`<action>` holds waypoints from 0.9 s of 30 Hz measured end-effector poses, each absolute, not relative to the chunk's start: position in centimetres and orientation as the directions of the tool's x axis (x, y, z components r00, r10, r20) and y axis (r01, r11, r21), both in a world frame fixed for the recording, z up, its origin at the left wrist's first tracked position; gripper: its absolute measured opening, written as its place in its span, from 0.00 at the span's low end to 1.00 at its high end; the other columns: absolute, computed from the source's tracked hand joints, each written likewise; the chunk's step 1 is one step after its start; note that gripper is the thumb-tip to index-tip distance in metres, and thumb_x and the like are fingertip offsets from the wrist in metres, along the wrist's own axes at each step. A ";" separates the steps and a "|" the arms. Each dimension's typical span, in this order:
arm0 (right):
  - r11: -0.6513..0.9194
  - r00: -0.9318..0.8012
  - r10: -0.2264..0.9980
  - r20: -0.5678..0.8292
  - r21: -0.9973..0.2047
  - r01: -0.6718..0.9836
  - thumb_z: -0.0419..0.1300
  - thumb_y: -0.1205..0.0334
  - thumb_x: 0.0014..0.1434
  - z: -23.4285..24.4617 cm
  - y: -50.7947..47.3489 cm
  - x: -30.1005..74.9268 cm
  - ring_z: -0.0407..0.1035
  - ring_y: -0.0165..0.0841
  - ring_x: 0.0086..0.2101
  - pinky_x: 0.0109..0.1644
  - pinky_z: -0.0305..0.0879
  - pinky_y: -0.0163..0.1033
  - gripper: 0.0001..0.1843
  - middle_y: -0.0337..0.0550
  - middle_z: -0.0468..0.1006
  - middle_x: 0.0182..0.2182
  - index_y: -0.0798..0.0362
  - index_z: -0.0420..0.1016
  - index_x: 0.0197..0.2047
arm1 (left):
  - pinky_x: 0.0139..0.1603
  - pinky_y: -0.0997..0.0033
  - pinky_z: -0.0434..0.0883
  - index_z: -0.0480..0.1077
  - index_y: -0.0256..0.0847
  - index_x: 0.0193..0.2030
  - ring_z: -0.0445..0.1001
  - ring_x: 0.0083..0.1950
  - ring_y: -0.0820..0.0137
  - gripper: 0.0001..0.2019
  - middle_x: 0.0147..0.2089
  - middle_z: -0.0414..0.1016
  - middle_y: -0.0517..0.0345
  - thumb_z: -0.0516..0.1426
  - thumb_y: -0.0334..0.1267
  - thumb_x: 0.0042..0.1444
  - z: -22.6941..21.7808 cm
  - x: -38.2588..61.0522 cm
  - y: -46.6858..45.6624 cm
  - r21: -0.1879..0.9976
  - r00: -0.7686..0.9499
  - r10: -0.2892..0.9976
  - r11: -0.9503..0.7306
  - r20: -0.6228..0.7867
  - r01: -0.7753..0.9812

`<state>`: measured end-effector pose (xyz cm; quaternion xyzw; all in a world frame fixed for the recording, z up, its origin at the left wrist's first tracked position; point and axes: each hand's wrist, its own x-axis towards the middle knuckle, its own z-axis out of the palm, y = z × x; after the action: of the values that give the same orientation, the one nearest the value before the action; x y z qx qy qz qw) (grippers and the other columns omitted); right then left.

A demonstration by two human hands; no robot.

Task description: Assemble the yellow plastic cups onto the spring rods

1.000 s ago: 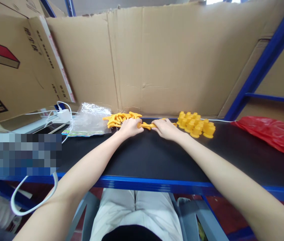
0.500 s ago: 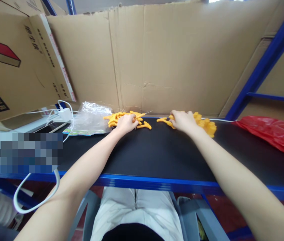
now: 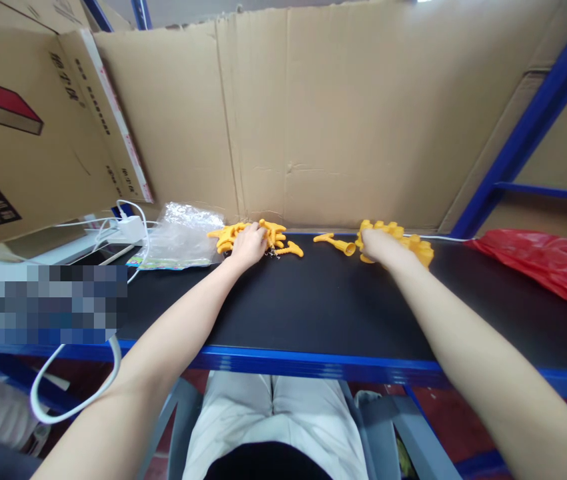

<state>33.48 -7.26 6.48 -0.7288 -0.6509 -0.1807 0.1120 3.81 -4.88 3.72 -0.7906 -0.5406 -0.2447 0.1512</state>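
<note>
A: Where are the person's hands?

B: Well apart. The left hand point(image 3: 248, 245) lies palm-down on the claws point(image 3: 228, 235), the orange heap left of the horn point(image 3: 336, 244). The right hand point(image 3: 381, 245) rests on the cups point(image 3: 416, 248), the yellow cluster just right of the horn.

A: Are they clamped on anything?

B: One cannot tell. The fingers of both curl down into the heaps and hide what they touch.

A: And the horn itself?

B: It lies alone on the desk point(image 3: 313, 307), and neither hand touches it. A stray claw point(image 3: 289, 251) lies left of it, just beside the left hand.

A: What would make the picking go well?

B: Probably one piece per hand. The claws look tangled, so the left hand does best to pinch a single stem and lift it clear rather than drag the heap. The cups stand packed together. The right hand should take an outer one, on the side nearest the horn, so the rest keep upright.
</note>
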 end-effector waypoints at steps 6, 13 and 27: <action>-0.078 0.021 0.954 0.299 0.182 0.980 0.58 0.59 0.53 6.6 -6.8 32.9 0.66 0.47 0.44 0.44 0.60 0.47 0.18 0.60 0.72 0.44 0.60 0.70 0.46 | 0.51 0.50 0.62 0.63 0.40 0.54 0.64 0.54 0.55 0.19 0.54 0.65 0.45 0.44 0.43 0.59 2.7 4.1 -4.5 0.034 0.298 0.830 -0.355 0.471 0.934; 0.196 -0.265 0.881 0.392 0.208 0.958 0.47 0.55 0.61 4.2 -6.1 30.5 0.62 0.45 0.51 0.55 0.48 0.56 0.21 0.55 0.67 0.52 0.56 0.64 0.54 | 0.59 0.42 0.51 0.52 0.39 0.62 0.49 0.65 0.52 0.29 0.66 0.48 0.44 0.41 0.54 0.59 1.8 4.3 -4.1 0.104 0.284 0.857 -0.360 0.430 0.927; 0.295 -0.278 0.919 0.281 -0.019 0.955 0.43 0.56 0.62 4.0 -6.1 29.6 0.67 0.44 0.46 0.46 0.61 0.49 0.19 0.51 0.72 0.47 0.54 0.72 0.44 | 0.57 0.44 0.57 0.63 0.37 0.53 0.49 0.65 0.52 0.19 0.68 0.42 0.44 0.50 0.39 0.55 2.8 4.9 -5.3 0.056 0.364 0.783 -0.450 0.504 0.891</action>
<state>29.57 -6.09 4.00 -0.5888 -0.7957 -0.0766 0.1200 4.88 -5.34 2.76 -0.8178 -0.5118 -0.2369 0.1143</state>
